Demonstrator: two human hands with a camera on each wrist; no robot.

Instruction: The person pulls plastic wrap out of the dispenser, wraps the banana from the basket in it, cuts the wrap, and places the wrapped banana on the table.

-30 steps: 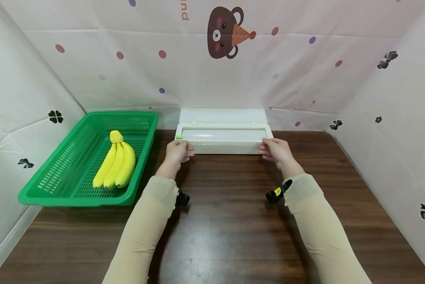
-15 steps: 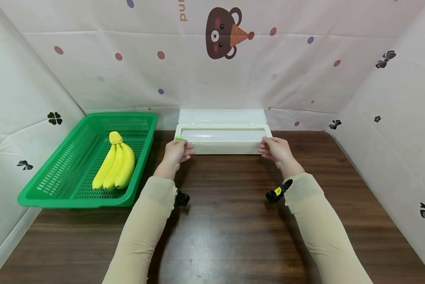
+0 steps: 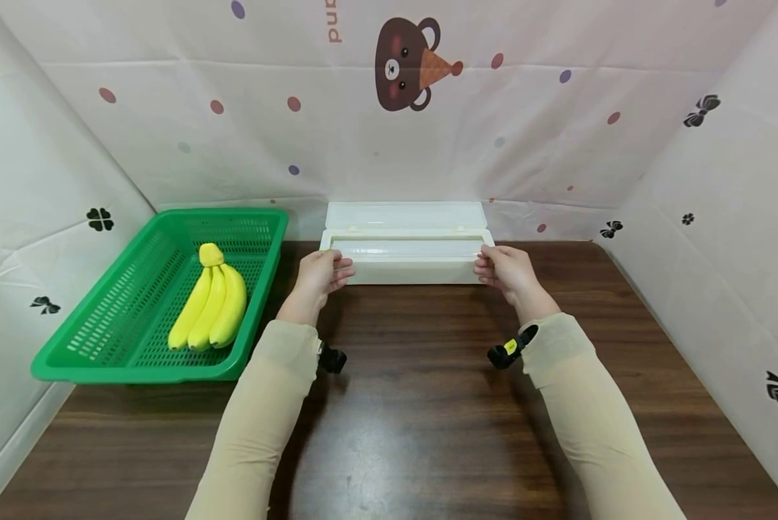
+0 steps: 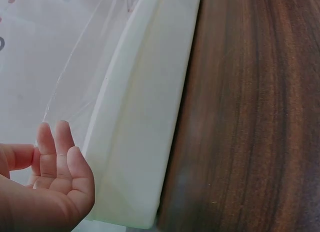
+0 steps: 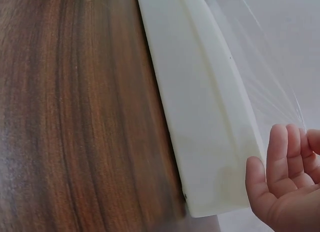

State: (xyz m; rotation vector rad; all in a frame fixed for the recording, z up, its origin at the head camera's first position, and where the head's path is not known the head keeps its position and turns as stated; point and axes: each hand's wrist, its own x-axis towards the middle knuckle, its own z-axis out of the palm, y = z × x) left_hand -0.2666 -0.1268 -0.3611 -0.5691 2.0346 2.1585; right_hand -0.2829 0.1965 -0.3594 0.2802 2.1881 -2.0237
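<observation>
A white cling film dispenser (image 3: 415, 273) stands at the back of the table, its clear lid (image 3: 407, 215) raised against the wall. At its left end my left hand (image 3: 317, 278) pinches a corner of the cling film (image 4: 90, 76) between thumb and forefinger, the other fingers loosely extended. My right hand (image 3: 508, 273) pinches the film's opposite corner at the right end. Between the two hands the film's free edge is drawn taut, just above the dispenser's front, with fine creases fanning from the right fingertips (image 5: 293, 134).
On the left, a green plastic basket (image 3: 258, 318) holds a bunch of yellow bananas (image 3: 216, 303). Dark wood tabletop (image 3: 402, 404) spreads in front of the dispenser. Patterned white sheeting (image 3: 232, 152) covers the walls behind and at both sides.
My left hand has risen slightly and now hides the green tab on the dispenser's left end. The right hand keeps its pinch, nearly unmoved. The head view has tilted a little.
</observation>
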